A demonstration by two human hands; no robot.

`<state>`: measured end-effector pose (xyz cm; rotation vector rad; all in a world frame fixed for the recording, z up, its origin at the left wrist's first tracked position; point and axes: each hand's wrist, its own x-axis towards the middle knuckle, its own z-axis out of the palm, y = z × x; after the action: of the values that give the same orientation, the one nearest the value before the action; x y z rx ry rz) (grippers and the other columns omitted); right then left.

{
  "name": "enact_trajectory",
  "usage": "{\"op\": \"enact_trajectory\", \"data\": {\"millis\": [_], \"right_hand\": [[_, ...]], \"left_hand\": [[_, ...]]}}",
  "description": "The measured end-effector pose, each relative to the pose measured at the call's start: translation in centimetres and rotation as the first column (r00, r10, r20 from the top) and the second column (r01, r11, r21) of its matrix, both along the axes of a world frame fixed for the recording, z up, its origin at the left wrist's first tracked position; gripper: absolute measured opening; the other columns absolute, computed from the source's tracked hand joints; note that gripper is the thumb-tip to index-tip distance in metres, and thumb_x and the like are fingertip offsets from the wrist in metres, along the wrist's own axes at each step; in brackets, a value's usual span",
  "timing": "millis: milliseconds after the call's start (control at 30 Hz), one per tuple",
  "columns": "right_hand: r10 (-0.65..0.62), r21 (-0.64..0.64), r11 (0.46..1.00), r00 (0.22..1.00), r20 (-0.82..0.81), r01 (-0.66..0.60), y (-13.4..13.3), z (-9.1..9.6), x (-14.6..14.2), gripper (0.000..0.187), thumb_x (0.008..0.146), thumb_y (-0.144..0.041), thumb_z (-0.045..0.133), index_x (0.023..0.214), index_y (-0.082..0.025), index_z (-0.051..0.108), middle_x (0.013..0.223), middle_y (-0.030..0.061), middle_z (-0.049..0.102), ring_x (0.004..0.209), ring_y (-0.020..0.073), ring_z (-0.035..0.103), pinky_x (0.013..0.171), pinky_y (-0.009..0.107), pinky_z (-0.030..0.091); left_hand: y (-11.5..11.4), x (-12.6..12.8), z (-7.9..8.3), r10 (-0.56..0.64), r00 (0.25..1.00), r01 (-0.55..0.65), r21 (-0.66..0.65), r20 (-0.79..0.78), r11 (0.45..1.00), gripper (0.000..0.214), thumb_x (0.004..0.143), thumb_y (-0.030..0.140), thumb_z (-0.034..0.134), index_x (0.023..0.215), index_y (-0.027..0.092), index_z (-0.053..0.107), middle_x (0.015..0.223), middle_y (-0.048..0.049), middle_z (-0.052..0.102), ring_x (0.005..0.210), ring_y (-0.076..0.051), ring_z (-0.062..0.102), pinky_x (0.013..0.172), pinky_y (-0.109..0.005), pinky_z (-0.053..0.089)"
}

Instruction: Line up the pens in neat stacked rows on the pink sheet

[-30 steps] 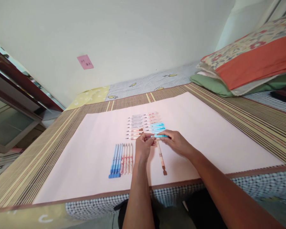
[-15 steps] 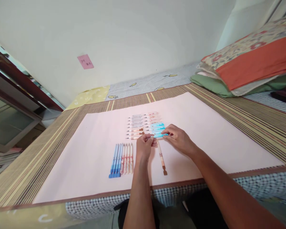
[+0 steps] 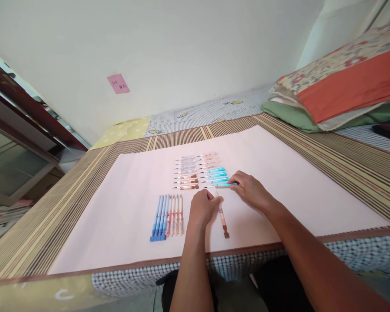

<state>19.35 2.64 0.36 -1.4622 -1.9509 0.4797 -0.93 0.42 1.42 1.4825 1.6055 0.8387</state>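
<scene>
Turquoise pen (image 3: 223, 185) flat on the pink sheet (image 3: 279, 173), its end pinched in the right hand (image 3: 251, 191), rows of pens (image 3: 211, 171) just beyond the grip, brown-capped pen (image 3: 222, 217) beside the curled left hand (image 3: 203, 209), its hold unclear, capped pens (image 3: 169, 211) further left.

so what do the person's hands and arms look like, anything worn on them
Both are bare. The left hand and right hand wear no gloves, and no ring, watch or wristband shows. The left forearm and right forearm are uncovered right down to the bottom edge of the picture, so no sleeve is in view.
</scene>
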Motion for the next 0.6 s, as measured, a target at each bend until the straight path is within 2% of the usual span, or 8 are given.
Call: {"op": "enact_trajectory", "data": {"millis": [100,267,433,600], "right_hand": [[0.006,-0.001,1.0,0.999,0.048,-0.006,0.1,0.0,-0.3,0.011,0.088,-0.016,0.058,0.088,-0.021,0.067,0.097,0.0038,0.067,0.086,0.019,0.061,0.079,0.032,0.042],[0.02,-0.015,1.0,0.997,0.08,-0.019,0.0,-0.1,-0.8,0.012,0.089,-0.016,0.058,0.089,-0.021,0.068,0.097,0.0037,0.067,0.087,0.019,0.062,0.081,0.032,0.042],[0.007,-0.01,1.0,0.995,0.1,-0.006,0.3,-0.6,-0.9,0.013,0.091,-0.016,0.057,0.091,-0.02,0.07,0.1,0.0051,0.066,0.092,0.0206,0.062,0.085,0.034,0.042],[0.009,0.018,1.0,0.993,0.115,-0.011,0.6,-1.0,-0.8,0.014,0.091,-0.017,0.057,0.091,-0.021,0.07,0.101,0.0065,0.067,0.097,0.0228,0.062,0.086,0.036,0.042]], "left_hand": [[-0.6,0.4,0.3,-0.002,0.993,0.003,0.009,-0.119,1.0,0.035,0.066,0.026,0.082,0.049,0.024,0.051,0.054,-0.0026,0.058,0.054,-0.018,0.049,0.058,-0.03,0.029],[-0.8,0.9,0.7,0.015,0.979,-0.017,-0.007,-0.201,1.0,0.03,0.064,0.018,0.077,0.049,0.024,0.052,0.057,-0.0044,0.061,0.056,-0.019,0.052,0.059,-0.031,0.029],[-0.6,0.8,1.2,-0.085,0.941,0.039,-0.143,-0.329,0.989,0.015,0.069,0.022,0.074,0.06,0.021,0.061,0.066,-0.0067,0.069,0.069,-0.022,0.062,0.063,-0.031,0.037],[-0.6,0.5,1.3,-0.128,0.931,0.073,-0.169,-0.342,0.983,0.006,0.067,0.021,0.07,0.064,0.02,0.065,0.069,-0.0073,0.071,0.071,-0.022,0.063,0.061,-0.031,0.037]]}}
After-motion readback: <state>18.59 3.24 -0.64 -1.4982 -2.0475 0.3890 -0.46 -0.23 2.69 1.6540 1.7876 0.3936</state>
